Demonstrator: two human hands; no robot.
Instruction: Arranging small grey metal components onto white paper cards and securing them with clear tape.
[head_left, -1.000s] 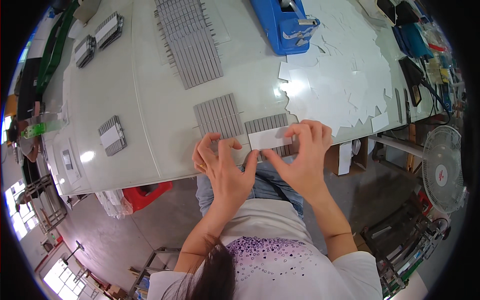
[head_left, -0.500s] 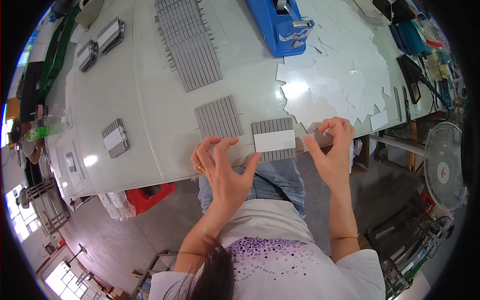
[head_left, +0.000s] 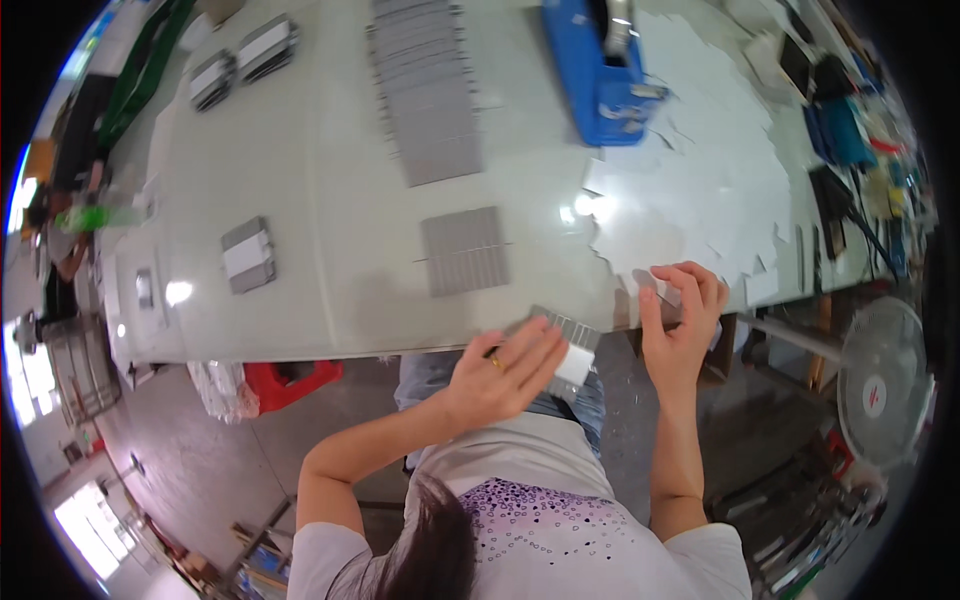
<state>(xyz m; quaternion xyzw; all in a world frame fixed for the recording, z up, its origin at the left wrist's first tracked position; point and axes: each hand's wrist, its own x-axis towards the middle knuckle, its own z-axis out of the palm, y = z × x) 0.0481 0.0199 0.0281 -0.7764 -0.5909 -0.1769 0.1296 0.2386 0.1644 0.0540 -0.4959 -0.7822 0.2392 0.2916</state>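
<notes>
My left hand (head_left: 508, 370) grips a small grey slatted panel (head_left: 580, 335) with a white band across it. The panel is tilted at the table's near edge; my fingers lie over its left part and hide it, and the thumb is out of sight. My right hand (head_left: 685, 320) hovers by the near edge of a pile of white paper pieces (head_left: 700, 190), its thumb and index finger curved and apart, with nothing visible between them. Beyond my left hand, another grey slatted panel (head_left: 466, 265) lies flat, a thin rod sticking out at both sides.
A long row of overlapping grey panels (head_left: 430, 110) runs toward the far side. Banded grey stacks (head_left: 248, 255) sit at the left. A blue tape dispenser (head_left: 610, 100) stands beside the paper. Off the right edge is a fan (head_left: 872, 395); a red stool (head_left: 290, 385) is below the table.
My left hand has closed on the white-banded panel, which has turned and shifted toward me over the table edge. My right hand stays near the paper, still curved. The view has shifted slightly.
</notes>
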